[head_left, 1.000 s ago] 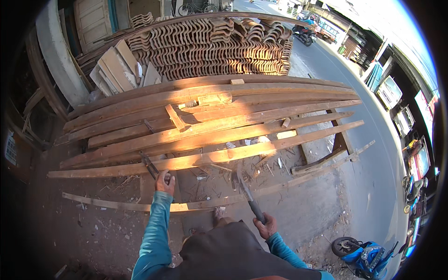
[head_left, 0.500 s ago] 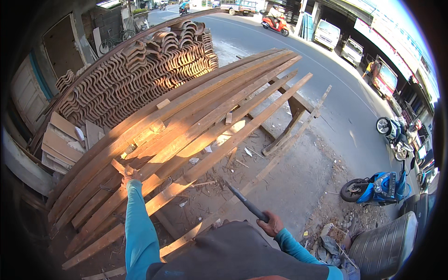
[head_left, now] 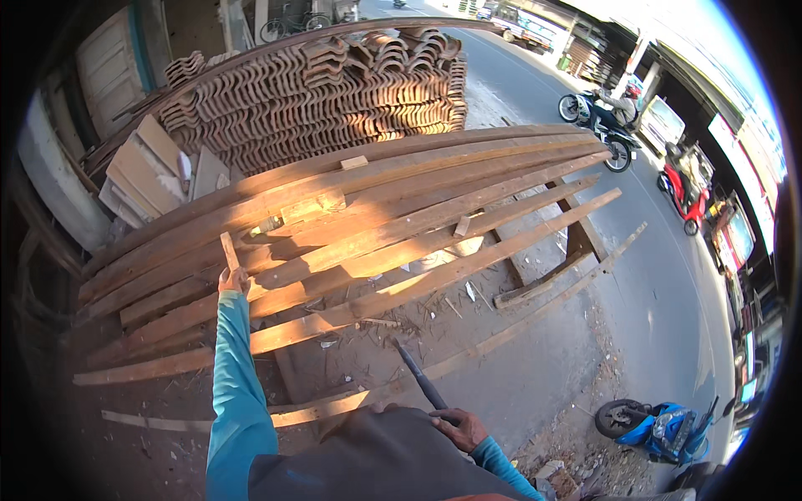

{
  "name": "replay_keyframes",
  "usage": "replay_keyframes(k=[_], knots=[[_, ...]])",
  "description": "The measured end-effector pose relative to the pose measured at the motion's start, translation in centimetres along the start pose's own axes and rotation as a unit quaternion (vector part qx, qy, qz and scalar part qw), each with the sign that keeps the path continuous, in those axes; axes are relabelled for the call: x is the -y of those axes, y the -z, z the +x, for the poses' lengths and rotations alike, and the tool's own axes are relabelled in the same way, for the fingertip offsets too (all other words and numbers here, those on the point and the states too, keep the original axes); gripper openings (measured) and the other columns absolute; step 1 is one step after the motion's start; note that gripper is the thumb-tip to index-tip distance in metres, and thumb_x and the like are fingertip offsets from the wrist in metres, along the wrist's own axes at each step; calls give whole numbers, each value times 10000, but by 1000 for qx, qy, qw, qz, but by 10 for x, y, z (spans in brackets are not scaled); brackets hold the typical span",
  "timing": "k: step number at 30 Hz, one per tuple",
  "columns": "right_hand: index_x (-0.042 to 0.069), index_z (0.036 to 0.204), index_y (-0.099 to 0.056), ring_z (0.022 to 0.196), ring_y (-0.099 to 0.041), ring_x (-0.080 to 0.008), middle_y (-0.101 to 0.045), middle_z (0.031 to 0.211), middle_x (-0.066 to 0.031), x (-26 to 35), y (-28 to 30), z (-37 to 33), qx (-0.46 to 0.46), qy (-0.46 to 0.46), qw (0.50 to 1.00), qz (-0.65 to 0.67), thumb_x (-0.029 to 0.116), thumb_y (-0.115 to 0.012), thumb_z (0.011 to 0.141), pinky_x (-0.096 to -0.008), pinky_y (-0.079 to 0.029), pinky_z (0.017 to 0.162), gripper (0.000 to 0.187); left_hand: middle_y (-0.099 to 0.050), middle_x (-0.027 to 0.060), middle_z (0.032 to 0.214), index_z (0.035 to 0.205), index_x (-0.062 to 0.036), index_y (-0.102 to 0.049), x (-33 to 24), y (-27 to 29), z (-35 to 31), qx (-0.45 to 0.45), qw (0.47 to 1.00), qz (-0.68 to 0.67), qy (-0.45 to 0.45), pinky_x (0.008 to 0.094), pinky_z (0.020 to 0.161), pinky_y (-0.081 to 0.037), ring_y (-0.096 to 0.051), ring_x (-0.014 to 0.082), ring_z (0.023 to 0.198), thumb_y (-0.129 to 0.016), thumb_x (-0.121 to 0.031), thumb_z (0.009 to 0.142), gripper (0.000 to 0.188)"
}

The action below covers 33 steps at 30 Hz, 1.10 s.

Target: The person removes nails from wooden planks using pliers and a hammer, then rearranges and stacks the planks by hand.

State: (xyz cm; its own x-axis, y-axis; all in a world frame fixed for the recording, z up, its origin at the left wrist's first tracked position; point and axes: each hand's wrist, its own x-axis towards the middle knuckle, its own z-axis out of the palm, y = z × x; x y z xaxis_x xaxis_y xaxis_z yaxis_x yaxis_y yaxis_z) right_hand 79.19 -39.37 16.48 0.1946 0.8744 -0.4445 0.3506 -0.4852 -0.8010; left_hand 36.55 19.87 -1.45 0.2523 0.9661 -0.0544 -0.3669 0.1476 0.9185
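My left hand [head_left: 234, 280] is closed around a short wooden block [head_left: 229, 250], over the near-left part of the long timber beams [head_left: 351, 221]. A long dark bar-like tool [head_left: 422, 380], narrowing toward its far end, is in my right hand [head_left: 461, 428]. That hand stays low by my body, and the tool points forward and left over the ground; its exact kind is unclear. On the beams lie a thicker sunlit wood block [head_left: 313, 206], a yellowish object [head_left: 267, 225] beside it, and small wood pieces [head_left: 354, 163].
A wooden trestle [head_left: 576, 225] supports the beams on the right. Stacked curved roof tiles [head_left: 317, 100] stand behind, with flat boards [head_left: 146, 167] leaning at left. A blue motorbike [head_left: 668, 426] is parked at right. A rider on a motorbike [head_left: 614, 125] is on the road.
My view has swung left, so the beams sit further right and lower. The block in my left hand has turned more upright. Another motorbike rider has appeared on the road.
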Motion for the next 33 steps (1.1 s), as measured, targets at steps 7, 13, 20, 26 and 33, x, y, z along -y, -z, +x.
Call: replay_keyframes(k=[7,13,20,26,33], knots=[[-17,1024,-712,590,-520,-85,-605,706,-20,29,-28,42,-30,54,992,107,264,-703,916,-235,-422,544,301,-625,63,939,1225,-19,-555,-65,-166,-224,24,980,-197,31,336,779,-505,-612,177,805,-726,-223,853,458],[-10,1009,-687,600,-542,-93,-594,703,-24,67,-58,71,126,190,973,49,242,-663,913,-240,-427,544,271,-579,34,899,1405,-73,-441,-53,-111,-402,-112,986,-55,114,324,711,-513,-586,143,847,-697,-263,885,610],[-14,1057,-588,741,-618,-216,-634,918,-171,150,-166,27,313,270,901,130,386,-545,933,-320,-508,648,421,-580,34,835,1326,-43,-496,-1,-42,-598,-260,957,-75,108,297,517,-466,-580,124,642,-683,-267,880,533],[-3,1149,-504,809,-641,-328,-624,972,-235,177,-265,31,389,225,844,294,800,-340,885,-420,-524,729,860,-589,42,763,1288,-37,-520,18,-3,-735,-445,885,-43,131,289,474,-450,-552,118,562,-671,-252,889,477],[18,1288,-430,782,-676,-238,-629,946,-152,236,-314,16,283,293,888,211,489,-714,863,-343,-572,669,695,-592,43,745,1159,-29,-567,19,61,-778,-560,823,-65,76,303,461,-455,-550,115,554,-674,-262,894,369]])
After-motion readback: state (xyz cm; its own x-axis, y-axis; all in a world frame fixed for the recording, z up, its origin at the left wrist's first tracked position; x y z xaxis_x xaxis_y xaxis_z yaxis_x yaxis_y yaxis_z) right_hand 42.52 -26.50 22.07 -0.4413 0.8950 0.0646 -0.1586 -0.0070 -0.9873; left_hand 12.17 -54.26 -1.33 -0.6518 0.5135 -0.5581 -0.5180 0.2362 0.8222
